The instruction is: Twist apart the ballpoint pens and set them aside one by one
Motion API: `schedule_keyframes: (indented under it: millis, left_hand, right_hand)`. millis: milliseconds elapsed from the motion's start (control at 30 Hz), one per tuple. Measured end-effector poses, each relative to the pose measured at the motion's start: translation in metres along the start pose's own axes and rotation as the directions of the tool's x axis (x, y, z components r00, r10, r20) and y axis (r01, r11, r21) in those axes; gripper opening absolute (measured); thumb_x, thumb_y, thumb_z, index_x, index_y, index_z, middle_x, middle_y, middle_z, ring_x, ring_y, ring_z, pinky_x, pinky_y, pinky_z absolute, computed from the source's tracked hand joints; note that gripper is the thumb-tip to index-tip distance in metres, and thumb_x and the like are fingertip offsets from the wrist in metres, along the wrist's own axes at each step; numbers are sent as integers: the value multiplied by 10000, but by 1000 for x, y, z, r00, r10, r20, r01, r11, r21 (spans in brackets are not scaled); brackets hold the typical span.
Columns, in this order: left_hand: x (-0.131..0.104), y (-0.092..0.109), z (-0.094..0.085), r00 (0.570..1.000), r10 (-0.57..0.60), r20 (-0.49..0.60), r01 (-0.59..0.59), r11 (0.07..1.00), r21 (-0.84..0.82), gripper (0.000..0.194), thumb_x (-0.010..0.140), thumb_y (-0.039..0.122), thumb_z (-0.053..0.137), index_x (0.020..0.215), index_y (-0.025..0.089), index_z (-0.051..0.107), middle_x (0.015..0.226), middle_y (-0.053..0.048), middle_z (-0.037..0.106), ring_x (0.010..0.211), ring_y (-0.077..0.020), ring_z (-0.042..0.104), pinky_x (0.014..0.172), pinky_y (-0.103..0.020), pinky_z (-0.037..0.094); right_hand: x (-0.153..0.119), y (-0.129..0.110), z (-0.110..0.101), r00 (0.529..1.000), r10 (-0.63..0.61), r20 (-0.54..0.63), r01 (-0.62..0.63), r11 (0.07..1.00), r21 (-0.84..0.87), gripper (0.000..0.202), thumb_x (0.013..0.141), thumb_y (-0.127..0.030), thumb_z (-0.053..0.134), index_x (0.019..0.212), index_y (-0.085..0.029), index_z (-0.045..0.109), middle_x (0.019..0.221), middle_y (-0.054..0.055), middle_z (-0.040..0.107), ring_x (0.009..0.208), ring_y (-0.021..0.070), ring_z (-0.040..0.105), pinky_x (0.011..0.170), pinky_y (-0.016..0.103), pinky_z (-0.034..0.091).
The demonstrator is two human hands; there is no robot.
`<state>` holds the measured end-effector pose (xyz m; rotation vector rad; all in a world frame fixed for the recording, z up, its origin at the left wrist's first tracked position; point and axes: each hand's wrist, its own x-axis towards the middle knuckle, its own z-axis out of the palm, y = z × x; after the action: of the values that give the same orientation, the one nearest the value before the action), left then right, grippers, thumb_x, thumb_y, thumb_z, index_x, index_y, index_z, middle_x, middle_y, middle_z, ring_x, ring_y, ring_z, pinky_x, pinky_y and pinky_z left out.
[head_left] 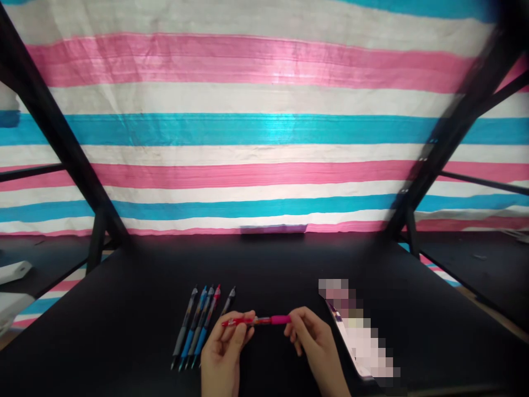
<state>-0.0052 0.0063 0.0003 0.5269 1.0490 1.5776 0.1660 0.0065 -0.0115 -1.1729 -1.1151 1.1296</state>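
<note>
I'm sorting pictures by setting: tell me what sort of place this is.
Probably a makeshift workstation: a striped sheet hangs behind a black tabletop, dark posts flank it, and several pens lie side by side.

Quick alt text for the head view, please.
The left hand and right hand hold a red pen sideways over a black tabletop, the right at its pink grip. More pens lie side by side, partly behind the left hand; a pixelated pale-pink object lies right of the right hand.
</note>
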Motion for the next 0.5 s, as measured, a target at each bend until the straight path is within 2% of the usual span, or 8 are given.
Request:
schedule_keyframes:
  millis: [167, 233, 367, 500]
  left_hand:
    - [0, -4, -2, 999, 35, -7, -34, 998, 49, 448, 547, 461, 925, 835, 171, 742, 859, -91, 794, 853, -217, 743, 733, -242, 592]
    - [1, -6, -2, 998, 53, -24, -51, 997, 52, 454, 537, 472, 926, 817, 167, 740, 807, -76, 785, 797, -196, 735, 709, -223, 586]
    - [3, -6, -2, 990, 108, -90, -110, 994, -26, 437, 528, 473, 930, 785, 174, 741, 738, -29, 752, 698, -149, 703, 671, -197, 576]
    - [4, -6, -3, 977, 149, -152, -165, 981, -98, 419, 523, 451, 937, 788, 187, 748, 770, -13, 742, 712, -137, 694, 675, -184, 574]
  right_hand:
    - [-4, 4, -4, 999, -34, -42, 34, 999, 19, 306, 807, -467, 756, 899, -175, 730, 706, 21, 659, 561, 135, 552, 541, 240, 449]
    - [-6, 6, -6, 996, -58, -69, 60, 997, 40, 261, 797, -435, 772, 862, -185, 731, 702, 17, 657, 562, 136, 565, 546, 241, 459]
    - [-7, 15, -11, 984, -87, -158, 101, 991, 87, 209, 803, -396, 779, 875, -203, 741, 699, 6, 651, 561, 130, 576, 563, 240, 463]
    - [-5, 20, -12, 962, -106, -252, 162, 963, 215, 217, 794, -401, 792, 895, -213, 754, 701, -3, 627, 562, 118, 564, 548, 228, 454]
